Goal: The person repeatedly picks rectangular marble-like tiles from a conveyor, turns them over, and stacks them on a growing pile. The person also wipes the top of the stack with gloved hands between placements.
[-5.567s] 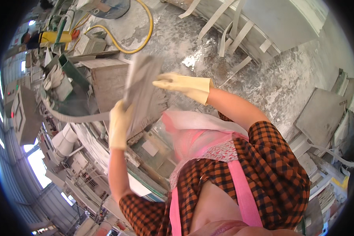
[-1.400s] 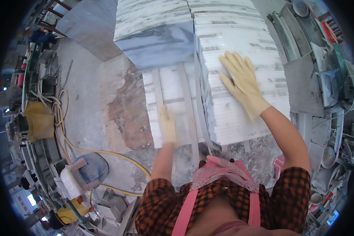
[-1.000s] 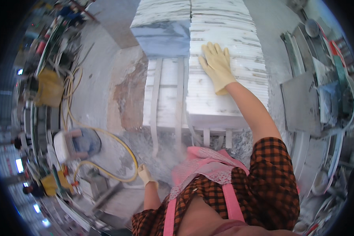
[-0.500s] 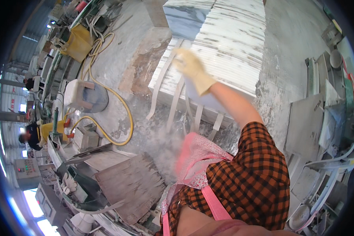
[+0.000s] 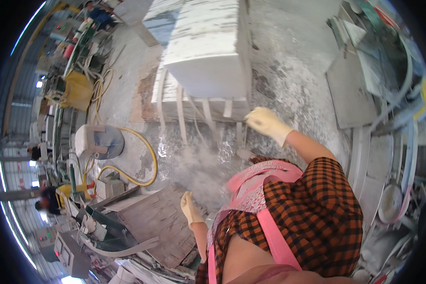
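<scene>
My right hand (image 5: 266, 123), in a pale yellow glove, hangs in the air just below the lower right corner of a tall stack of white stone slabs (image 5: 208, 52) and holds nothing. The stack rests on pale wooden bearers (image 5: 182, 113) over a wet grey floor. My left hand (image 5: 190, 208), also gloved, is low beside my pink apron, its fingers near the edge of a brown-grey slab (image 5: 158, 222) lying flat at the lower left. I cannot tell whether it touches that slab.
A yellow hose (image 5: 144, 151) loops across the floor past a round white-and-blue machine (image 5: 99, 141). Grey slabs (image 5: 348, 92) and curved stone pieces (image 5: 402, 156) lean at the right. Benches and other people (image 5: 45, 203) fill the left side.
My right hand has come off the top of the white stack and dropped to its lower right corner. My left hand has swung down beside the brown-grey slab. The view has turned left.
</scene>
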### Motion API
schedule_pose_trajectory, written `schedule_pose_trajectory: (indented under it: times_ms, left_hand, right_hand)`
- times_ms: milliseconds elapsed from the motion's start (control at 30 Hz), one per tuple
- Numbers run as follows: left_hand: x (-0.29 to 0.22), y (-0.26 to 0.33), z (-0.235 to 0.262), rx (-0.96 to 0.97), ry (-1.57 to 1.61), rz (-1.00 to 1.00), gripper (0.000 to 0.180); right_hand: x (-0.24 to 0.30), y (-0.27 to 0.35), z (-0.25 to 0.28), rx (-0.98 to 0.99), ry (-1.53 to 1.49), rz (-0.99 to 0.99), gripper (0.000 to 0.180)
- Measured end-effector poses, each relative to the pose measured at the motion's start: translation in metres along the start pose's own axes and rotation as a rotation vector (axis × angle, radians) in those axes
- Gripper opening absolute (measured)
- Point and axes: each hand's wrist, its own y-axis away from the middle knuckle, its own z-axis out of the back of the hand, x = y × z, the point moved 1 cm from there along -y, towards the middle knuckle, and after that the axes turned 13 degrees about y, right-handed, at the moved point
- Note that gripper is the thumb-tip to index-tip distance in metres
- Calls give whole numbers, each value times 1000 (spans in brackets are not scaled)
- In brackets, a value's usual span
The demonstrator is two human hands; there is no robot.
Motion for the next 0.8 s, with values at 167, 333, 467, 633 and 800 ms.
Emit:
schedule_pose_trajectory:
  times_ms: [167, 333, 467, 633, 800]
  left_hand:
    - [69, 16, 27, 157, -113, 273, 20]
    - [106, 11, 46, 441, -677, -35, 22]
    - [74, 12, 12, 221, -640, 312, 23]
    - [21, 29, -125, 261, -745, 231, 25]
    - [-7, 38, -323, 404, -784, 94, 27]
  right_hand:
    - [-141, 244, 35, -149, -221, -1101, 34]
    - [-211, 442, 47, -55, 228, -1564, 42]
    - [-233, 484, 23, 90, 130, -1763, 42]
    - [-294, 416, 21, -30, 121, -1339, 40]
    - [-384, 349, 65, -92, -88, -1201, 42]
